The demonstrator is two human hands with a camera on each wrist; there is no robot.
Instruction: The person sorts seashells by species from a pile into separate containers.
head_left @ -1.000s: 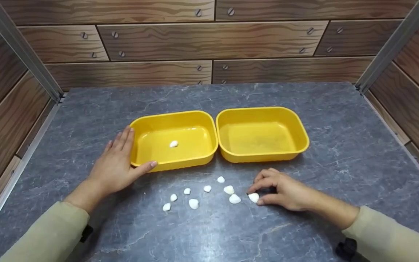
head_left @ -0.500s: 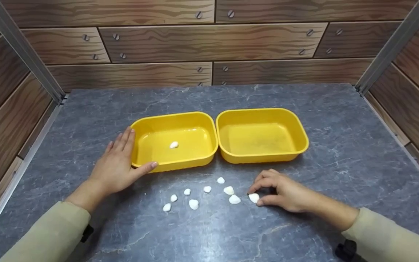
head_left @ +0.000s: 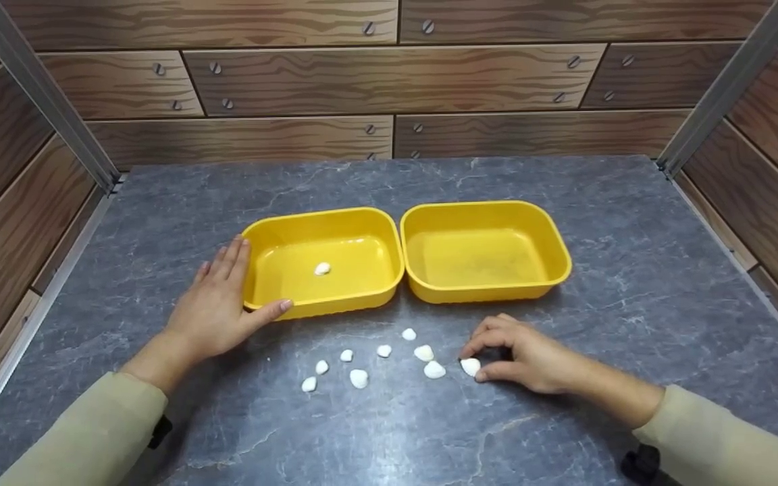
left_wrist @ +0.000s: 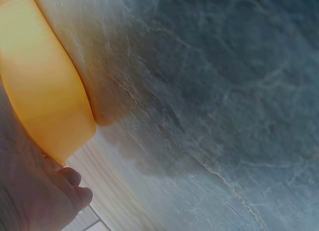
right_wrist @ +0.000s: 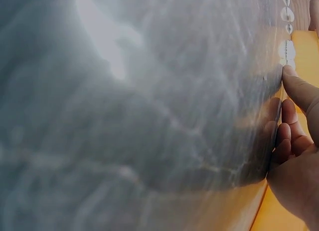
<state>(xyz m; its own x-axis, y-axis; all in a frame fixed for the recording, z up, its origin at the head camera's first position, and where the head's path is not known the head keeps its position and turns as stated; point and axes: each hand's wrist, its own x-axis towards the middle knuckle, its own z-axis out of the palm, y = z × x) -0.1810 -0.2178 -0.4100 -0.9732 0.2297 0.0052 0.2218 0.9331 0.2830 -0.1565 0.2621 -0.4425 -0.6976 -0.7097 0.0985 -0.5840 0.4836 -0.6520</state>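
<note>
Thumb and forefinger of my right hand (head_left: pixel 527 354) pinch a white seashell (head_left: pixel 471 366) at its two edges, down on the table. In the right wrist view my right hand (right_wrist: pixel 299 161) is at the right edge. My left hand (head_left: pixel 213 307) lies with straight fingers along the left side of the left yellow tub (head_left: pixel 325 305), its thumb on the front rim. One white shell (head_left: pixel 322 268) lies inside this tub. Several white shells (head_left: pixel 358 379) are scattered before the tubs. The left wrist view has the tub's side wall (left_wrist: pixel 50 76) above my left hand (left_wrist: pixel 42 196).
A second yellow tub (head_left: pixel 487 293) stands against the right side of the first, with no shell in it. Both sit on a grey marbled table (head_left: pixel 389 439). Wood-patterned panels (head_left: pixel 389 77) and metal posts (head_left: pixel 48 101) surround the table.
</note>
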